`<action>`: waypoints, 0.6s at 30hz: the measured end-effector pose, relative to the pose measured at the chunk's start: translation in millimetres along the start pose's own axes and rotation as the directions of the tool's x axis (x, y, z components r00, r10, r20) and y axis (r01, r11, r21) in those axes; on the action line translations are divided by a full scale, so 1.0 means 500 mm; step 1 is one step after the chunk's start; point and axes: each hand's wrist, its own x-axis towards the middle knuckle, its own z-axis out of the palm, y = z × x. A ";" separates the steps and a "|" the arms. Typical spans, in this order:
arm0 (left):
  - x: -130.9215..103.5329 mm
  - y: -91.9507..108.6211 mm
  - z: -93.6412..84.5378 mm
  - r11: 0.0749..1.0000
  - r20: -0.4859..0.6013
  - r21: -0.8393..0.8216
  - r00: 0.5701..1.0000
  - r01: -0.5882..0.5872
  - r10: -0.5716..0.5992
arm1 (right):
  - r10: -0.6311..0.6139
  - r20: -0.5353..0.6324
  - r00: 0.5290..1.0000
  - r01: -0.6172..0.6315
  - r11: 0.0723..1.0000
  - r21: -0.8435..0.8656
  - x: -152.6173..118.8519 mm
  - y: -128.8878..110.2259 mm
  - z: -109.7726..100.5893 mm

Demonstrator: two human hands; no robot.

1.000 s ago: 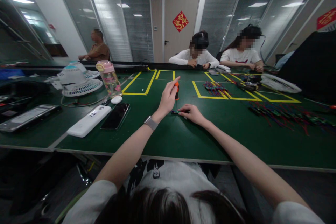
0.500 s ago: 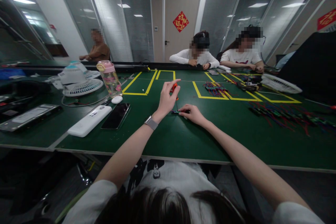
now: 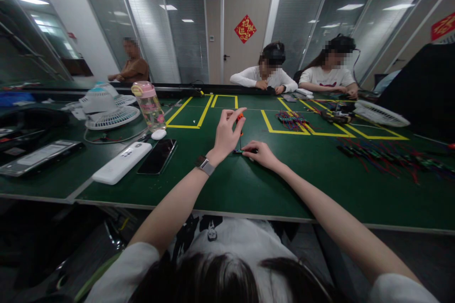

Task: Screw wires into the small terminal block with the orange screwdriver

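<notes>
My left hand [image 3: 227, 135], with a watch [image 3: 204, 164] on its wrist, is closed round the orange handle of a screwdriver [image 3: 241, 125]. The screwdriver stands nearly upright, its thin dark shaft reaching down to a small green circuit board [image 3: 238, 151] on the table. My right hand [image 3: 261, 154] pinches the right end of that board between thumb and fingertips, low over the green surface. The exact spot where the tip meets the board is too small to make out.
A black phone [image 3: 157, 156], a white power bank [image 3: 122, 163] and a pink-lidded bottle [image 3: 147, 106] are on the left, near white fans [image 3: 112, 117]. Wired boards lie at the right [image 3: 387, 154] and inside yellow tape [image 3: 285, 132]. Several people sit across the table.
The orange screwdriver handle has shifted slightly within my left hand's fingers. My right hand stays on the board in the same place.
</notes>
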 end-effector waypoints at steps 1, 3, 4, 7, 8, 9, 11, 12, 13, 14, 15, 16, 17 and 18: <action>0.001 0.001 0.002 0.999 0.030 -0.050 1.000 0.003 -0.002 | 0.000 0.001 1.000 0.000 1.000 0.001 0.000 0.001 0.000; 0.004 -0.001 0.007 0.978 0.105 -0.201 0.994 0.049 -0.028 | 0.001 -0.004 1.000 -0.001 1.000 0.007 0.000 0.002 0.000; 0.006 -0.003 0.009 0.952 0.141 -0.288 0.988 0.104 -0.065 | -0.001 -0.009 1.000 0.001 1.000 0.008 0.000 0.002 0.000; 0.011 -0.011 0.010 0.881 0.205 -0.418 0.968 0.220 -0.144 | 0.001 -0.003 1.000 -0.001 1.000 0.012 -0.001 0.002 0.000; 0.012 -0.012 0.008 0.887 0.188 -0.404 0.969 0.224 -0.160 | 0.002 -0.005 1.000 -0.002 1.000 0.008 -0.002 0.002 -0.001; 0.012 -0.013 0.006 0.905 0.151 -0.369 0.974 0.212 -0.167 | 0.004 -0.006 1.000 -0.004 1.000 0.006 -0.002 0.001 -0.001; 0.010 -0.012 -0.001 0.958 0.055 -0.242 0.988 0.151 -0.142 | 0.002 -0.007 1.000 -0.002 1.000 0.008 -0.003 -0.002 -0.002; 0.008 -0.011 -0.003 0.980 0.021 -0.164 0.993 0.116 -0.114 | 0.001 -0.008 1.000 -0.001 1.000 0.007 -0.003 -0.003 -0.002; 0.007 -0.009 -0.005 0.992 0.001 -0.093 0.997 0.080 -0.080 | 0.002 -0.007 1.000 -0.002 1.000 0.008 -0.003 -0.004 -0.002; 0.006 -0.007 -0.006 0.998 -0.002 -0.038 0.999 0.045 -0.045 | 0.003 -0.007 1.000 -0.003 1.000 0.008 -0.003 -0.005 -0.003; 0.006 -0.005 -0.006 1.000 0.011 -0.008 1.000 0.014 -0.014 | 0.004 -0.007 1.000 -0.004 1.000 0.008 -0.003 -0.005 -0.003; 0.006 -0.004 -0.005 1.000 0.031 -0.007 0.999 -0.011 0.011 | 0.005 -0.006 1.000 -0.005 1.000 0.010 -0.003 -0.005 -0.003; 0.006 -0.003 -0.003 0.999 0.054 -0.032 0.998 -0.024 0.026 | 0.005 -0.005 1.000 -0.005 1.000 0.011 -0.003 -0.005 -0.003; 0.007 -0.003 -0.001 0.997 0.079 -0.079 0.997 -0.019 0.026 | 0.004 -0.004 1.000 -0.004 1.000 0.012 -0.002 -0.005 -0.003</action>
